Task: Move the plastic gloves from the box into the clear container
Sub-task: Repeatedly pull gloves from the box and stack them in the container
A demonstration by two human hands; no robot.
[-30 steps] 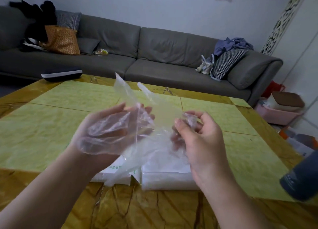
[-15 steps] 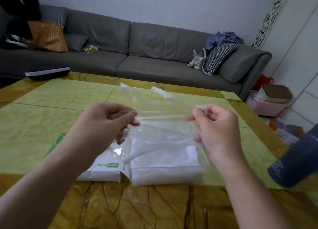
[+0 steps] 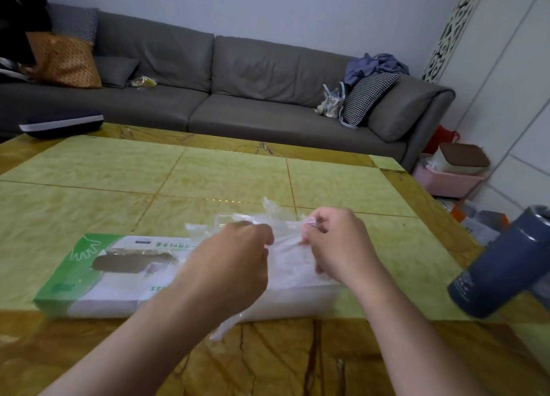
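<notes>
**Colours and patterns on view**

The table (image 3: 238,172) has yellow-green marbled panels with a veined amber border. The glove box (image 3: 98,272), lower left, is green and white. At right stands a dark blue tumbler (image 3: 500,267). Behind, the sofa (image 3: 238,92) is grey, with a black-and-white checked cushion (image 3: 369,96).

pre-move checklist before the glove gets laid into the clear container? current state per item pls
1. Left hand grips the plastic glove: ok.
2. Right hand pinches the same glove: ok.
3. Glove held over the clear container, not over the box: ok.
4. Glove spread flat between the hands: not ok, it looks bunched.
5. Room left in the container: cannot tell, contents are a white blur.
6. Blue tumbler stands apart from the hands, at the right edge of the table: ok.
</notes>
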